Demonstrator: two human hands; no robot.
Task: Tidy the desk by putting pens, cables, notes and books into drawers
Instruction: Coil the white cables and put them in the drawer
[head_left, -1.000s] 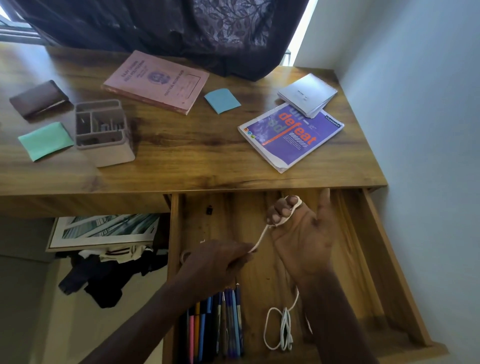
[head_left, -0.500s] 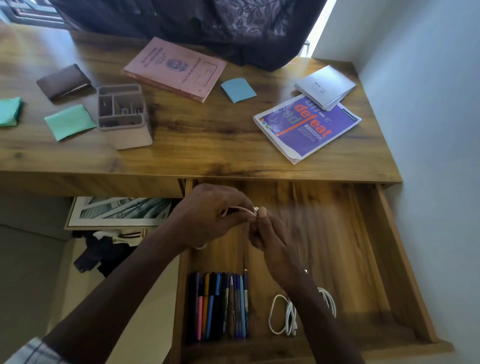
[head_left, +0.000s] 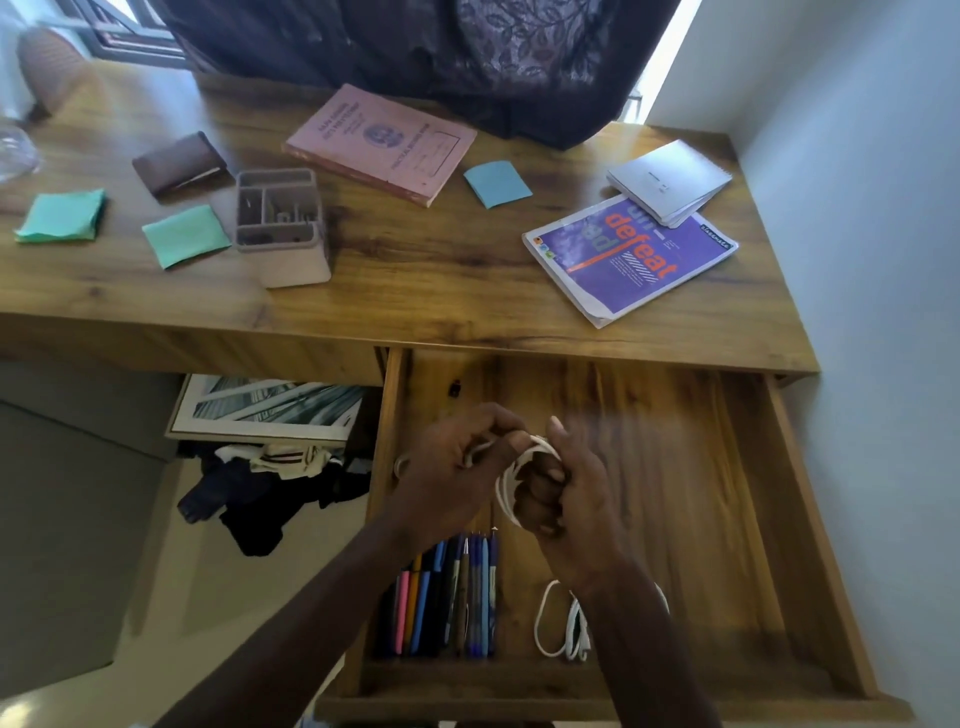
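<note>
Over the open drawer (head_left: 810, 545), both hands hold a white cable (head_left: 506, 486). My right hand (head_left: 563, 491) has its fingers curled with the cable looped around them. My left hand (head_left: 457, 462) pinches the cable's free end beside it. Inside the drawer lie several pens (head_left: 447, 597) at the front left and another coiled white cable (head_left: 563, 623), partly hidden by my right forearm. On the desk (head_left: 415, 291) lie a pink book (head_left: 382, 143), a purple book (head_left: 631, 254), a grey notepad (head_left: 670, 179), a blue note (head_left: 496, 183) and two green notes (head_left: 186, 235).
A grey pen organiser (head_left: 280, 226) and a brown wallet (head_left: 179, 162) sit on the desk's left half. A dark curtain (head_left: 441, 57) hangs over the desk's back edge. A wall (head_left: 872, 260) runs close along the right. Framed picture (head_left: 270, 408) and dark clothes (head_left: 265, 483) lie below.
The right hand, open with the cable over its fingers a second ago, has curled into a fist with loops around it. The left hand came up beside it. The camera shifted.
</note>
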